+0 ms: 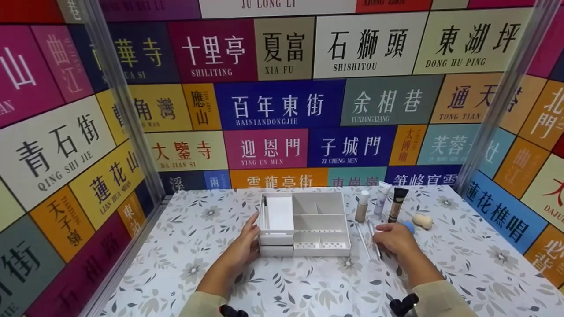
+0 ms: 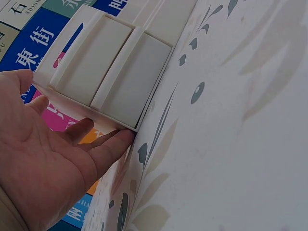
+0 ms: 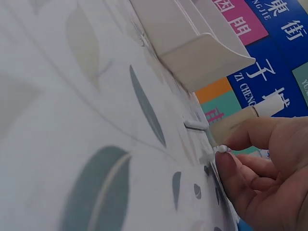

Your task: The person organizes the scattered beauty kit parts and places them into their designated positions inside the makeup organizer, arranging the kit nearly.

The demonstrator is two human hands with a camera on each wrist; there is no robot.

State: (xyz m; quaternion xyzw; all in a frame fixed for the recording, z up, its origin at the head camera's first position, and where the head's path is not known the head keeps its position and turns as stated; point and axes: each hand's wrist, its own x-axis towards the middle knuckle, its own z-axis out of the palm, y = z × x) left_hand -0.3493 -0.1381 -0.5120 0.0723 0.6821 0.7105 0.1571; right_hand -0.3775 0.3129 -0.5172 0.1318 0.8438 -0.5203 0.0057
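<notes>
A white desktop organizer with open compartments and two small drawers stands on the table. My left hand is at its left side, fingers extended and fingertips right at the lower edge. To the right of the organizer, my right hand pinches a slim pen-like stick between thumb and finger; its pale end shows in the right wrist view. A second slim white stick lies on the table just left of it. Slim sticks stand in the organizer's left compartment.
Behind my right hand stand a foundation bottle, a white tube and a black-capped beige tube. A cream sponge and a blue one lie beside them. Sign-covered walls enclose the flower-patterned table.
</notes>
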